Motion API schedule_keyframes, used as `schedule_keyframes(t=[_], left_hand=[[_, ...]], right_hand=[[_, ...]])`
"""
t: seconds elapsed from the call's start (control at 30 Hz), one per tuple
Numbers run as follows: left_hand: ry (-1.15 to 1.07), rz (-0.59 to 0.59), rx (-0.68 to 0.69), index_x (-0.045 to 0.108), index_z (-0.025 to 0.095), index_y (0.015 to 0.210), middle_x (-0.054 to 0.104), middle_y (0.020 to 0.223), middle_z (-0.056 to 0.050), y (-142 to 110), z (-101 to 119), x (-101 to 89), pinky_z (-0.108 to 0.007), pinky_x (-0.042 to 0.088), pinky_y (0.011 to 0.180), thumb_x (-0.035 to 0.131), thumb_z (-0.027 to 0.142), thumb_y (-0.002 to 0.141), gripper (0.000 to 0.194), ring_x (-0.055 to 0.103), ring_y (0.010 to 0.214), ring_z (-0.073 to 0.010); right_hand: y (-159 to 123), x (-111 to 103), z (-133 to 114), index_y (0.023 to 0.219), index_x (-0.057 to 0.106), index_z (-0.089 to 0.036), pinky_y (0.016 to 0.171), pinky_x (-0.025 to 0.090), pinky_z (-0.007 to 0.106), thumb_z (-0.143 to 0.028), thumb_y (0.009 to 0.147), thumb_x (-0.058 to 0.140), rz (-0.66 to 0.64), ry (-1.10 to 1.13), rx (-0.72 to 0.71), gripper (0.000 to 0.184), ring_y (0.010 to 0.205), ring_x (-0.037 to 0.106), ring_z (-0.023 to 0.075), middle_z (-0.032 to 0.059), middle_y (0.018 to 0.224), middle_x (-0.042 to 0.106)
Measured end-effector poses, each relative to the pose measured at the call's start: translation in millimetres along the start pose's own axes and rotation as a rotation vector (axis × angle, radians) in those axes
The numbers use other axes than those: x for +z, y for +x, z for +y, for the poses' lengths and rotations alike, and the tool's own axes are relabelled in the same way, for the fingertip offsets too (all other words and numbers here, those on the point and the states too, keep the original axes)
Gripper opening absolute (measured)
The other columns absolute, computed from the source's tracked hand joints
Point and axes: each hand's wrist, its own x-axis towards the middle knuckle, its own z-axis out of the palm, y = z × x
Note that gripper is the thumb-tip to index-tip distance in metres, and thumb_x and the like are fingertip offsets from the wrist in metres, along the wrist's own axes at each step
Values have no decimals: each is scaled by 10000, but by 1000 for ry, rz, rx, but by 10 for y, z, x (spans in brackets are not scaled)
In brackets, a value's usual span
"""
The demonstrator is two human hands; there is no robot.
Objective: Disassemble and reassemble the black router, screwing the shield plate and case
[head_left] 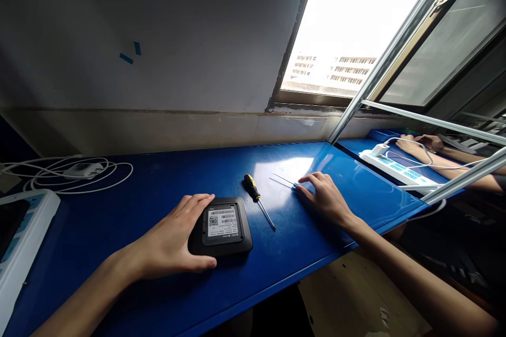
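My left hand (169, 242) is wrapped round the left side of a black plastic device (247, 231), fingers along its far edge and thumb at its near edge. The device lies flat on the blue table, and a white label with a QR code and barcodes (223, 222) faces up. Right of it lies a screwdriver (251, 186) with a black and yellow handle, its shaft pointing toward me. My right hand (324, 195) pinches the blue end of a thin metal tool (283, 178) just above the table; its exact kind is hard to make out.
On the left are a white power strip (43, 221) and a white charger (83, 169) with a coiled cable. A metal frame (356, 105) crosses the right side. Beyond it are another power strip (399, 168) and another person's arms (446, 163). A wall and window stand behind.
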Motion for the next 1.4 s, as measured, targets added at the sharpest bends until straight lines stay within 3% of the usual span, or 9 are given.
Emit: schedule_keyframes(t=[0.1,0.2,0.37,0.47,0.57,0.73,0.9,1.1,1.4], left_hand=[[2,15,2,251,305,1621,367,1618,-110,-3,16,2,-568,441,1168,796,673,735,1103,384,1460,-397],[19,41,26,253,319,1620,369,1626,-108,4,1,15,-602,410,1182,791,663,751,1078,349,1484,-408],[47,64,4,252,290,1620,371,1629,-140,35,-52,12,-641,387,1182,792,654,756,1081,328,1497,-437],[59,101,-28,253,290,1614,384,1614,-150,57,-71,-7,-649,390,1174,787,649,762,1067,343,1488,-444],[74,119,-45,248,275,1604,381,1605,-154,68,-71,-18,-642,372,1189,769,638,780,1040,340,1488,-428],[79,115,-79,215,236,1591,348,1603,-168,71,-4,-17,-615,362,1213,772,578,776,1044,277,1511,-418],[65,84,-129,196,197,1584,312,1619,-188,96,103,-1,-616,335,1230,768,508,761,1050,262,1518,-425],[108,54,-156,198,140,1590,327,1617,-194,90,168,66,-581,340,1239,755,479,738,1073,263,1522,-401],[102,22,-163,258,111,1579,375,1590,-193,117,181,82,-556,367,1229,767,437,680,1083,301,1498,-405]], right_hand=[[107,107,-230,1059,733,-168,926,516,607,-535,973,528,10,-43,-72,429,1133,600,399,208,1157,707],[232,239,-573,1084,720,-178,903,546,494,-420,993,562,-58,-35,-149,303,1049,641,319,142,1048,744],[455,494,-1058,1095,715,-193,882,538,428,-430,995,593,-106,-22,-186,285,1029,658,288,120,1055,745],[546,609,-1258,1118,714,-191,908,524,394,-453,1015,557,-114,7,-202,322,1071,652,272,121,1110,728],[573,684,-1401,1053,738,-223,847,520,312,-483,1037,509,-183,55,-264,347,971,690,207,66,1035,743],[491,736,-1499,915,751,-216,741,487,278,-422,1062,468,-266,59,-298,380,825,711,179,44,927,752],[410,730,-1540,928,746,-204,730,478,299,-407,1063,451,-268,24,-263,383,803,718,196,61,932,764],[373,659,-1618,766,699,-183,690,421,309,-358,1057,448,-267,-46,-253,422,709,710,195,74,793,764],[431,645,-1683,767,676,-161,558,283,305,-269,1042,406,-285,-140,-247,400,536,587,153,64,656,708]])
